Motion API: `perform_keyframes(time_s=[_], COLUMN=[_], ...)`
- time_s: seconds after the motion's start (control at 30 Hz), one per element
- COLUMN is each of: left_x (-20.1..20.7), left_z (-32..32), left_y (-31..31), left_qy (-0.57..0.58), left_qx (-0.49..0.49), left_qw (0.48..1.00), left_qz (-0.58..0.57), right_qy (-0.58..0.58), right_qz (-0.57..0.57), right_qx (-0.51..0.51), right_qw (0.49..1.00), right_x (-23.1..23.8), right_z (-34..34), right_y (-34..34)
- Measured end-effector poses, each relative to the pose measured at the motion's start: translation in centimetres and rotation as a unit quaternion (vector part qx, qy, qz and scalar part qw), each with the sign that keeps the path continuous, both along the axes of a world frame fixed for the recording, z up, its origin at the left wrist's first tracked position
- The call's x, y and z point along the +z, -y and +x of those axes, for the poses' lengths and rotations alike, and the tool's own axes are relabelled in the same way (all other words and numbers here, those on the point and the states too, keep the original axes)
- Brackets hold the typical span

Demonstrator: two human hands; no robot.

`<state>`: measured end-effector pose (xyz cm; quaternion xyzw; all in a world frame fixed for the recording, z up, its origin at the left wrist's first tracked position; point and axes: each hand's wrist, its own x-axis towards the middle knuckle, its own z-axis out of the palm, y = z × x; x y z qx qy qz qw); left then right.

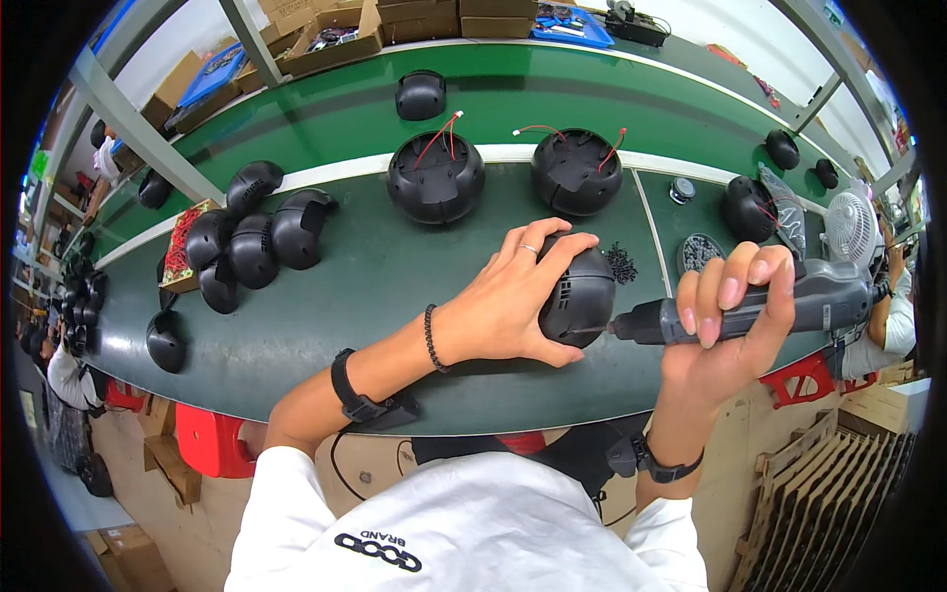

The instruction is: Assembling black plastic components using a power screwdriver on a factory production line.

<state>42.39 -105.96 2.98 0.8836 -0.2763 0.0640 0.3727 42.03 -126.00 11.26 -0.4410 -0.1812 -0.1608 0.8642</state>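
Observation:
My left hand (503,296) is closed around a round black plastic housing (580,286), steadying it on the green bench from its left side. In my right hand (738,301) lies a black electric screwdriver (829,301), gripped level, its tip meeting the right side of the housing near the lower edge. Whether a screw sits under the tip is too small to tell. Just beyond the housing is a small heap of black screws (621,262). A round dish (698,255) of small grey parts stands near the screwdriver. Two open round housings (435,187) with red and white wires stand behind.
Several black shell pieces (254,252) are piled at the left beside a box of red parts (180,247). A small round metal part (681,189), another housing (748,209) and a white fan (850,227) stand at right. Beyond runs a green conveyor belt (326,123).

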Motion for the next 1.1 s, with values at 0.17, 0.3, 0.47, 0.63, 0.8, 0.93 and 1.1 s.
perform_keyframes(time_s=[0.17,0.3,0.47,0.63,0.8,0.93,1.1], left_x=[-0.1,-0.1,0.3,0.0,0.1,0.3,0.4], left_z=[0.0,0.0,0.0,0.0,0.1,0.1,-0.3], left_y=[0.1,0.2,0.3,0.0,-0.1,-0.3,-0.7], left_qy=[-0.004,-0.006,-0.032,-0.026,-0.024,-0.02,-0.015], left_qx=[0.006,0.012,0.017,0.015,0.005,-0.012,-0.005], left_qw=[1.0,1.0,0.999,0.999,0.999,0.999,1.0], left_qz=[-0.007,-0.012,-0.016,-0.024,-0.03,-0.026,-0.02], right_qy=[0.004,0.035,0.067,0.049,0.06,0.076,0.163], right_qz=[-0.01,-0.027,-0.045,0.033,0.061,0.014,-0.008], right_qx=[-0.004,0.014,0.05,0.119,0.145,0.165,0.159], right_qw=[1.0,0.999,0.995,0.991,0.986,0.983,0.974], right_x=[-0.7,-1.5,-2.9,-4.6,-5.0,-4.6,-1.3], right_z=[-0.4,-0.7,-0.4,0.8,0.8,0.2,0.6], right_y=[-0.5,-0.8,-2.1,-1.6,-1.6,-1.6,0.4])
